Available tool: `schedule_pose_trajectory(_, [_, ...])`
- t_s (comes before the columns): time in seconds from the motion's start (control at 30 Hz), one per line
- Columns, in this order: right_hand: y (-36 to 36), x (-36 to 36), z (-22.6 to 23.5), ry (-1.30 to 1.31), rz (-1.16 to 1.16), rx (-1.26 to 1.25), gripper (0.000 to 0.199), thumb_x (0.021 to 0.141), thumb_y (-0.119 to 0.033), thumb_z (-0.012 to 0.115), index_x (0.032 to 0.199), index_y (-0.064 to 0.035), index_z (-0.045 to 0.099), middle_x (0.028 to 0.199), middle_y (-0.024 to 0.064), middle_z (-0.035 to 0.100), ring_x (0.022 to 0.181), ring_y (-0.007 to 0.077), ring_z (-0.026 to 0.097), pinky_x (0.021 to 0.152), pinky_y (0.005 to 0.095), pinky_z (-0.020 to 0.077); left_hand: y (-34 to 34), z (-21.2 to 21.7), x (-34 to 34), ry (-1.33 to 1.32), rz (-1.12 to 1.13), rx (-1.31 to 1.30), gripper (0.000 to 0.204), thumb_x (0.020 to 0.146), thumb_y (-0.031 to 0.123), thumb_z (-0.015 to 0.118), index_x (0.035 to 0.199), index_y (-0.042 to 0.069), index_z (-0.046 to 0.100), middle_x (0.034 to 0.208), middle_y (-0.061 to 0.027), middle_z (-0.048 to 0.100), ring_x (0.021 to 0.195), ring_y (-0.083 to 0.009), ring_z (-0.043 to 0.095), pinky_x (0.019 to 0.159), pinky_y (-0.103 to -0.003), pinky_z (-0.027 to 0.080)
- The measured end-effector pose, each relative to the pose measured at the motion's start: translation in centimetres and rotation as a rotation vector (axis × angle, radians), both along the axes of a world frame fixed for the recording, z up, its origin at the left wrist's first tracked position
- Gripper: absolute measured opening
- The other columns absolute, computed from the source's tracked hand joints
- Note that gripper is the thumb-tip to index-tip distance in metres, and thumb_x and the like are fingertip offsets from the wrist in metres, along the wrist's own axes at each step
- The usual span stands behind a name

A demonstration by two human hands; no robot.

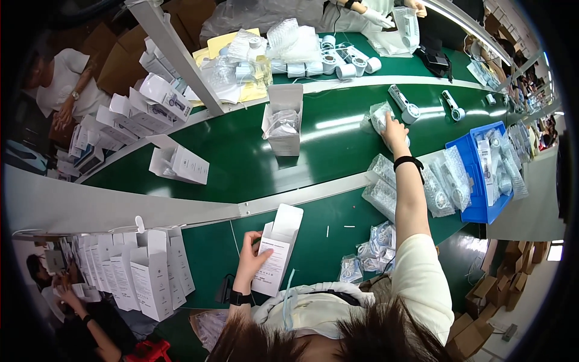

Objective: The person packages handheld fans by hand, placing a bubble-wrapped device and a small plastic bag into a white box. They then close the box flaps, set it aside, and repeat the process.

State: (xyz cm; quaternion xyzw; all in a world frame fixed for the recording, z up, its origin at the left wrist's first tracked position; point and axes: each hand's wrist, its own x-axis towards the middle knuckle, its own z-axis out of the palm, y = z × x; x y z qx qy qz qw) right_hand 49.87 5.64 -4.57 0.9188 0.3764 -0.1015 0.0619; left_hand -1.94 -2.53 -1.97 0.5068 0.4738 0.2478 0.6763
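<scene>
- The left hand (252,256) grips an open-topped white cardboard box with printed sides (274,265) at the near edge of the green table; its flap stands up and its inside cannot be made out.
- The right hand (395,134) reaches far right, fingers closed on a crinkled clear bubble-wrap bundle (378,116) over the glossy green far surface (238,172), outside any box.
- Already filled, it seems: an upright white box (283,145) at far centre, with a clear-wrapped item inside and its lid not yet shut.
- Left of it, a tilted white box (190,164) is also unclosed; its contents are unclear.
- Left unboxed: bubble-wrapped devices (447,184) beside and in the blue plastic bin (476,196), and two bare round-headed handheld devices (410,113) (456,113) farther off.
- Small clear bags with white cables (374,250) lie near right; upright white boxes (151,283) stand near left.
</scene>
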Motion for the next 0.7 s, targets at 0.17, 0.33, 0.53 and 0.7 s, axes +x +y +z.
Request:
schedule_pose_trajectory(0.17, [0.0, -2.7, 3.1, 0.382, 0.0, 0.249, 0.082, 0.069, -0.013, 0.061, 0.137, -0.0195, 0.016, 0.119, 0.0199, 0.047, 0.107, 0.0336, 0.049, 0.092, 0.0431, 0.0365, 0.4, 0.8, 0.5, -0.096, -0.007, -0.055, 0.075, 0.07, 0.007, 0.068, 0.131, 0.011, 0.025, 0.126, -0.0158, 0.042, 0.101, -0.0193, 0.052, 0.086, -0.031, 0.041])
schedule_pose_trajectory(0.33, [-2.9, -10.6, 11.0, 1.199, 0.093, 1.008, 0.085, 0.065, 0.001, 0.055, 0.137, -0.0148, 0.013, 0.122, 0.0133, 0.043, 0.107, 0.0256, 0.047, 0.091, 0.0355, 0.0386, 1.1, 0.2, 2.8, 0.258, -0.384, 0.148, 0.079, 0.074, 0.013, 0.066, 0.136, 0.013, 0.018, 0.13, -0.0171, 0.038, 0.108, -0.0202, 0.047, 0.091, -0.032, 0.038])
schedule_pose_trajectory(0.53, [-8.4, -17.6, 12.6, 1.646, -0.055, 1.151, 0.075, 0.067, -0.002, 0.057, 0.134, -0.0127, 0.023, 0.121, 0.0111, 0.044, 0.111, 0.0226, 0.045, 0.091, 0.0357, 0.0396, 2.3, -1.8, 4.5, 0.352, -0.786, 0.146, 0.077, 0.075, 0.016, 0.066, 0.136, 0.013, 0.021, 0.13, -0.0159, 0.037, 0.114, -0.0203, 0.042, 0.096, -0.032, 0.033])
schedule_pose_trajectory(0.7, [-11.1, -21.3, 11.8, 1.906, -0.21, 1.378, 0.065, 0.072, 0.0, 0.055, 0.13, -0.0125, 0.028, 0.119, 0.0103, 0.046, 0.112, 0.0238, 0.044, 0.093, 0.04, 0.0391, 1.2, -1.7, 4.6, -0.141, -0.608, 0.002, 0.077, 0.072, 0.015, 0.069, 0.134, 0.012, 0.025, 0.127, -0.0122, 0.04, 0.113, -0.0211, 0.043, 0.094, -0.032, 0.034])
